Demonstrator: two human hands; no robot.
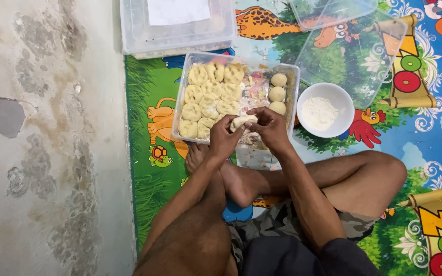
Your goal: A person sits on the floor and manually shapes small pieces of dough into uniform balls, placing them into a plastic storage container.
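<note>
Floor surface: a printed play mat with cartoon animals, grass and trees covers the right portion; bare concrete, stained and chipped, with 1 grey patch at 9 o'clock, covers the left. The person sits cross-legged on the mat at 6 o'clock, bare feet tucked under the forearms. A clear tub lies directly ahead of the hands, toward 12 o'clock, holding rows of shaped dough pieces on its left side and 3 dough balls in a column along its right wall. A white bowl with flour stands just beside the tub at 3 o'clock from it. A second clear container, with a white sheet inside, sits at 12 o'clock, touching the edge of the concrete. 2 clear lids lie on the mat at 1 o'clock. Hand pose: the left hand and right hand meet over the near edge of the tub, both forearms angled inward from 6 o'clock. Both hands are closed around 1 dough lump, fingers and thumbs pinching it from either side. The lump is held just above the tub's near end, between the 2 sets of fingertips.
</note>
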